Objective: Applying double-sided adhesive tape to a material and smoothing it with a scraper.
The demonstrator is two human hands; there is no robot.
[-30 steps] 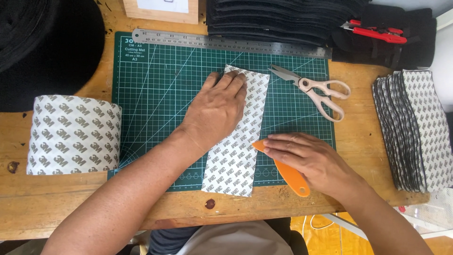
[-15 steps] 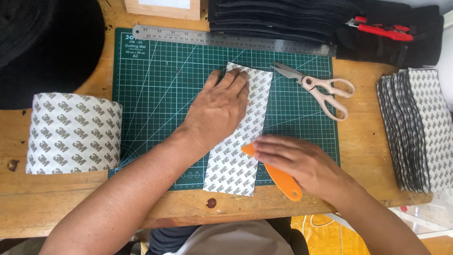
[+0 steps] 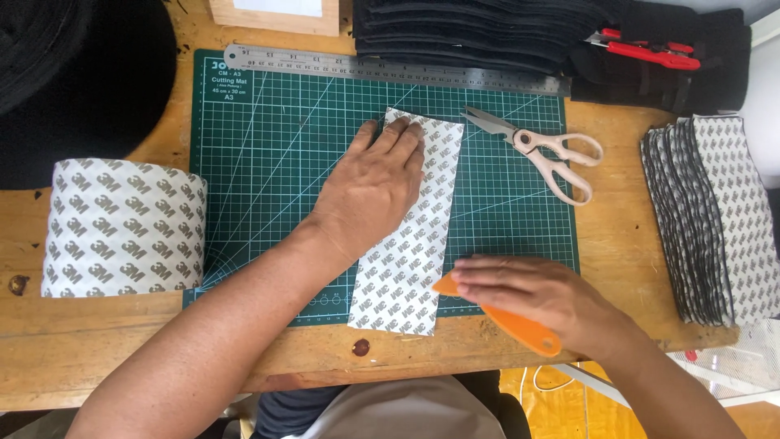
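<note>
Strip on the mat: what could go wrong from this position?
The strip overhangs the mat's near edge, so that end may lift or crease. The right hand works the orange scraper at the strip's edge only; it could catch and skew it. The left hand pins just the far end.

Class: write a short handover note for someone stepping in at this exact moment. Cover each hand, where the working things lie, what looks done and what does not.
Left hand: flat, pressing the upper part of the white patterned strip onto the green cutting mat.
Right hand: holds the orange scraper, its tip at the strip's lower right edge.
Nearby: scissors and steel ruler on the mat, patterned roll at left, stack of finished-looking pieces at right.
Done: strip is cut and laid down.
Left: whether it is fully smoothed cannot be told.
</note>
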